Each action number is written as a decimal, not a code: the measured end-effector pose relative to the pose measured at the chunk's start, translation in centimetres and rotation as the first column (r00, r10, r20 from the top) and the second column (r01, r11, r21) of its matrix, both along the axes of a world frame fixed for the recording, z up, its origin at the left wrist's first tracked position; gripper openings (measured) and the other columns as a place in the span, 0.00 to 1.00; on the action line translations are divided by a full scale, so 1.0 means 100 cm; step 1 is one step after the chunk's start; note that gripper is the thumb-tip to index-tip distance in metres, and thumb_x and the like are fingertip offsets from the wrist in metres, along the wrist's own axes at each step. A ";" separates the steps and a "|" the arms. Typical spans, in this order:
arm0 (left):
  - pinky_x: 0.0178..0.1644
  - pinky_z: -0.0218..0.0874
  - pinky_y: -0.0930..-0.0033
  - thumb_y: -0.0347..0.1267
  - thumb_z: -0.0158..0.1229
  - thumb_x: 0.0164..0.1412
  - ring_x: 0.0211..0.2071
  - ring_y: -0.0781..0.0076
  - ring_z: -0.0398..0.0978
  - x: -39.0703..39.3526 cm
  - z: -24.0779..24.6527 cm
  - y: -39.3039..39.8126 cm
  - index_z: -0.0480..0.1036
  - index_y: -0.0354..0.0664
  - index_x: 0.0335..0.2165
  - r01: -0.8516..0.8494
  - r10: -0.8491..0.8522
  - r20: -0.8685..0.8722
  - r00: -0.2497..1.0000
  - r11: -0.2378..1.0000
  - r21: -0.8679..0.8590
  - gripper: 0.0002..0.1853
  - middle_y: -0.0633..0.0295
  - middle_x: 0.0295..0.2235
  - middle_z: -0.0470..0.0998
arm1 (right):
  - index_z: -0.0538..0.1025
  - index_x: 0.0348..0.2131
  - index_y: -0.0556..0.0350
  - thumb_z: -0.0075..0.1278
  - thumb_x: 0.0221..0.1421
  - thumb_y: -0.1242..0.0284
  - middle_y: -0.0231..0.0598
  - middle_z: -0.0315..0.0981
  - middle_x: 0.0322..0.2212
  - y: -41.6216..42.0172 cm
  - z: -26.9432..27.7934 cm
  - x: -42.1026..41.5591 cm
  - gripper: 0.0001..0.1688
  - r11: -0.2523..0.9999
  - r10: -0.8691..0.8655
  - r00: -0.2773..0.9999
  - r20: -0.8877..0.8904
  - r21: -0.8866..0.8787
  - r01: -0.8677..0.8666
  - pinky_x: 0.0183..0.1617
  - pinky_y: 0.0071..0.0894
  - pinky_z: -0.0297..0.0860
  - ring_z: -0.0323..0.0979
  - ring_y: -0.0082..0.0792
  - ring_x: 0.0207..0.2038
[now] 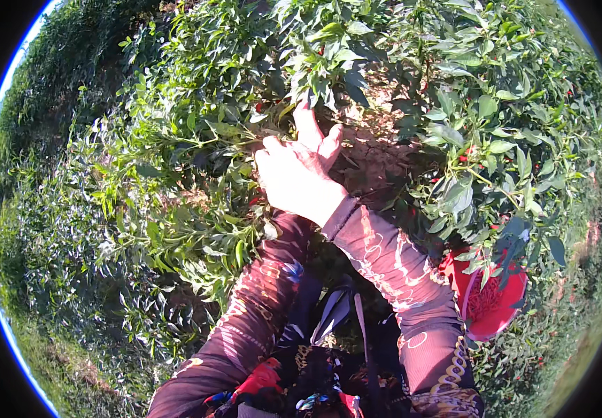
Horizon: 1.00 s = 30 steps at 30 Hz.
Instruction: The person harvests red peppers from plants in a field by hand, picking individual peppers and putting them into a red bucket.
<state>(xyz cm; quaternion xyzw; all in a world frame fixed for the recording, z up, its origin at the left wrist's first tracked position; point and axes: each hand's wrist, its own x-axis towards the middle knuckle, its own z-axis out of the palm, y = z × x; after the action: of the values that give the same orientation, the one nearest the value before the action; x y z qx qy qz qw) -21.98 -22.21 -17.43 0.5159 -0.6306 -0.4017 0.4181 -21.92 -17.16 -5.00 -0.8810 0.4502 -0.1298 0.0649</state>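
My right hand point(298, 183) crosses over my left hand, its bright back turned up. Its fingertips are beside a leafy chili pepper branch point(201, 142) on the left, but whether they grip anything is hidden. Beyond it show some fingers of my left hand point(315, 133), one stretching up to the leaves of a chili pepper plant point(327, 78). The rest of that hand lies under the right one. A red chili pepper point(259, 107) hangs among leaves just left of the fingers. Another red one point(255, 200) sits below, near the right hand's edge.
A red container point(494, 326) holding many picked red chili peppers point(481, 300) stands to the right, partly behind leaves. Dense pepper plants point(494, 141) with red fruit grow on the right. Cracked soil point(374, 151) shows between plants. A dangling strap point(361, 318) hangs at my front.
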 end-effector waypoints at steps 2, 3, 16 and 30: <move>0.51 0.58 0.61 0.32 0.56 0.49 0.49 0.56 0.65 0.041 0.015 -0.009 0.58 0.36 0.52 -0.082 0.081 -0.014 0.997 0.996 -0.043 0.31 0.46 0.49 0.64 | 0.69 0.34 0.62 0.55 0.39 0.70 0.44 0.63 0.34 0.003 0.029 0.022 0.21 0.997 0.080 0.995 0.060 -0.023 -0.079 0.36 0.35 0.68 0.69 0.40 0.35; 0.51 0.57 0.61 0.32 0.56 0.49 0.49 0.57 0.65 0.052 0.021 -0.014 0.57 0.36 0.52 -0.113 0.109 -0.065 0.992 0.991 -0.071 0.32 0.47 0.50 0.64 | 0.69 0.38 0.63 0.56 0.40 0.69 0.44 0.65 0.37 0.001 0.028 0.025 0.24 0.995 0.101 0.951 0.292 -0.044 -0.093 0.39 0.34 0.68 0.69 0.40 0.37; 0.52 0.55 0.71 0.22 0.51 0.53 0.46 0.72 0.64 0.058 0.099 -0.002 0.54 0.38 0.56 -0.016 0.153 -0.802 0.578 0.984 0.176 0.31 0.58 0.49 0.64 | 0.70 0.45 0.59 0.44 0.49 0.77 0.55 0.67 0.39 -0.065 -0.022 -0.035 0.21 0.914 -0.319 0.639 0.700 0.050 0.402 0.40 0.36 0.68 0.71 0.50 0.35; 0.47 0.49 0.53 0.39 0.48 0.58 0.38 0.76 0.63 0.079 0.119 0.024 0.67 0.49 0.36 -0.263 0.564 -0.663 0.492 0.823 0.504 0.09 0.70 0.33 0.70 | 0.73 0.35 0.64 0.44 0.52 0.84 0.36 0.71 0.31 -0.048 -0.019 -0.053 0.10 0.881 -0.441 0.159 0.883 0.393 0.264 0.35 0.19 0.68 0.73 0.24 0.32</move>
<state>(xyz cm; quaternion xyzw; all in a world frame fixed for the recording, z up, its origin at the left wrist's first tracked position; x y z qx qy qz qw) -14.12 -19.86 -5.55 0.4851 -0.1554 -0.5728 0.6421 -27.19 -22.00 -6.88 -0.4796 0.5164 -0.6137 0.3560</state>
